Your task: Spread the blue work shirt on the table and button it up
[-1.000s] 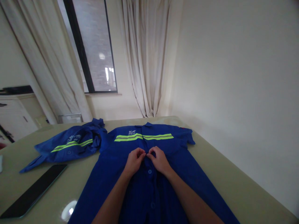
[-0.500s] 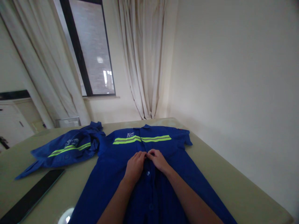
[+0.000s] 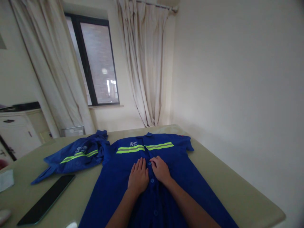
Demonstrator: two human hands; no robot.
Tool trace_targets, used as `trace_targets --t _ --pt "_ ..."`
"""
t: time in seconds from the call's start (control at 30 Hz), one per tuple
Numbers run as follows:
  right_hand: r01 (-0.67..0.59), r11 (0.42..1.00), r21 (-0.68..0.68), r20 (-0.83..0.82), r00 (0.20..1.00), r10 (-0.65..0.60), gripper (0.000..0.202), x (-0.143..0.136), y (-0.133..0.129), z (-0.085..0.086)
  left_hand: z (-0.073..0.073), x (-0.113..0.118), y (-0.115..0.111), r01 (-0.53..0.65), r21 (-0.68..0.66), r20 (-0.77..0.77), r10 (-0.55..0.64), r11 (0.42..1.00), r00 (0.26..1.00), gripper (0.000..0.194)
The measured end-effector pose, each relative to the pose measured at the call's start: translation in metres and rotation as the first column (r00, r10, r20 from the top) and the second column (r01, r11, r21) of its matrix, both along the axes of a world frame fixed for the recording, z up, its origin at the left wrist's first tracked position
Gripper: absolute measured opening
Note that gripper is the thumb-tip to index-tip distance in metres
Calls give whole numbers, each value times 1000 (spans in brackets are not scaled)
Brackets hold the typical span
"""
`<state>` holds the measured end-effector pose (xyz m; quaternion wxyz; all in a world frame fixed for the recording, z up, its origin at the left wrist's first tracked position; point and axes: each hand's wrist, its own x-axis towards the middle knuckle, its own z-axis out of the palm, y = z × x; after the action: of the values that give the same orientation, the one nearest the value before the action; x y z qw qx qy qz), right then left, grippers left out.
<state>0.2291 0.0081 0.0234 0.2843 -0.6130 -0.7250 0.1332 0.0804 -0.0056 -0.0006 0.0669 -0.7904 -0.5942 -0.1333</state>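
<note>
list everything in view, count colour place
Spread shirt: 1, blue with yellow-green bands, centre
Shirt buttons: 3 visible, blue, down front
Bunched garment: 1, blue, left of shirt
Flat slab: 1, black, left foreground
Cloth or paper: 1, white, left edge
Rounded thing: 1, pale, lower-left corner
Blurred thing: 1, reddish, left edge
Table: 1, greenish, under garments
Cabinet: 1, white, left background
Cabinet-top items: count unclear, dark, left
Framed object: 1, pale, behind table
Window: 1, black-framed, left background
Curtains: 2, cream, flanking window
Curtain rod: 1, grey, top centre
Left hand: 1, bare, flat on shirt
Right hand: 1, bare, curled by buttons
</note>
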Motion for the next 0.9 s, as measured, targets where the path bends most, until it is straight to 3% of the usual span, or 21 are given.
trace_targets --t 0.13,0.23,0.37,0.5,0.57,0.77,0.9 --pt "65 997 -30 203 977 -58 37 -17 -9 15 -4 1 -28 -25 -9 -30 25 1000 999 56" --pt "61 996 -60 266 963 -43 32 -26 -4 23 -3 0 -51 -2 -37 -47 0 999 999 56" --pt "66 996 -57 208 977 -53 30 -24 1 18 17 -2 -61 22 -93 -90 -30 995 996 52" --pt "123 990 -69 68 991 -119 25 -9 5 7 45 4 -34 -41 -106 -41 36 994 998 34" --pt "143 986 -81 -31 989 -146 23 -2 8 4 50 9 -14 -63 -92 23 66 994 998 33" --pt "152 975 -164 -326 924 -199 19 11 20 2 28 5 22 106 -67 234 -88 992 968 18" --pt "67 986 -156 -335 935 -116 20 8 15 4 16 -5 25 169 -59 453 -124 984 883 13"
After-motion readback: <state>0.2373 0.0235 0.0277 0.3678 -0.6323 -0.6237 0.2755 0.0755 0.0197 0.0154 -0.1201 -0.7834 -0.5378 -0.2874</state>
